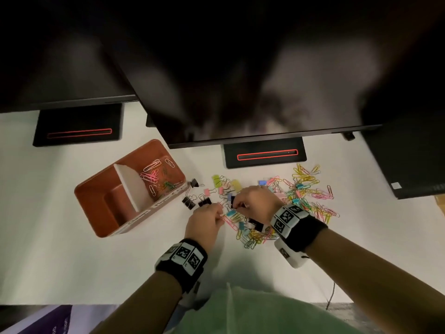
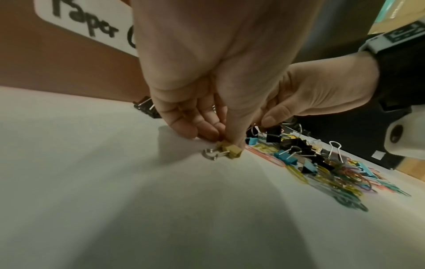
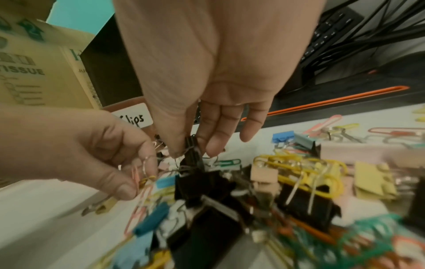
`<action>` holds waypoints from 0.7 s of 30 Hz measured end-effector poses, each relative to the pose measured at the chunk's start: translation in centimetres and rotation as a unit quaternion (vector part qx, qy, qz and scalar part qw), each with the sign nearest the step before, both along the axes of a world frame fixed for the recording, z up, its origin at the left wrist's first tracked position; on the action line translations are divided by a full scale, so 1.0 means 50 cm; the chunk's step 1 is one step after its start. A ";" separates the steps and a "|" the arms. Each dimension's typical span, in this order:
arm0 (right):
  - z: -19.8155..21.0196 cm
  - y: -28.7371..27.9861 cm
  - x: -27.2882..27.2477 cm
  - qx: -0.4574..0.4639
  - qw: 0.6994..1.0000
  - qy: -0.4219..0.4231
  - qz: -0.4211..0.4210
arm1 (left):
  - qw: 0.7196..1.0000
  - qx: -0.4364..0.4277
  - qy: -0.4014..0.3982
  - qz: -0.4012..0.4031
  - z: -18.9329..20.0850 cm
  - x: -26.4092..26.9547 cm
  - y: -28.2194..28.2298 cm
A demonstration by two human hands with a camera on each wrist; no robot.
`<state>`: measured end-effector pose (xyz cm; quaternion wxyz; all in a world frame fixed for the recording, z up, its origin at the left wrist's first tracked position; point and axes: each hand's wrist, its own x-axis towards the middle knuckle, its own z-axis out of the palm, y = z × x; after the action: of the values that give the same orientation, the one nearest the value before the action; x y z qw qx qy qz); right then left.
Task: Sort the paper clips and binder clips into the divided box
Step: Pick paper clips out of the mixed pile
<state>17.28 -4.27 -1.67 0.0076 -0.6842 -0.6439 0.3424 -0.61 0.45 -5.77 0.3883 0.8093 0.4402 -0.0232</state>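
Note:
An orange divided box (image 1: 96, 189) stands left of centre; its far compartment holds several paper clips (image 1: 156, 174), and its near one looks bare. A mixed pile of coloured paper clips and binder clips (image 1: 296, 196) spreads to the right. At the pile's near-left edge my left hand (image 1: 220, 213) pinches a small yellow binder clip (image 2: 231, 151) low on the table. My right hand (image 1: 237, 204), close beside it, pinches a black binder clip (image 3: 192, 145) between thumb and fingers just above the pile. Three black binder clips (image 1: 189, 201) lie beside the box.
Two black monitor bases (image 1: 77, 126) (image 1: 265, 155) stand at the back, and a dark screen (image 1: 265, 104) overhangs the table. A black device (image 1: 409, 160) sits far right. A tissue box (image 3: 30, 72) and cables (image 3: 345, 36) show in the right wrist view. White tabletop (image 1: 72, 261) stretches near-left.

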 end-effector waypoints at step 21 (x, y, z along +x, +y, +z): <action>-0.015 0.015 0.050 -0.010 0.999 -0.039 -0.011 | 0.990 0.056 -0.003 -0.130 0.011 0.010 -0.013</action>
<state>19.79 -3.51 -2.39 -0.0206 -0.7042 -0.6324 0.3221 -0.11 -0.19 -5.24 0.3378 0.8801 0.3303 -0.0463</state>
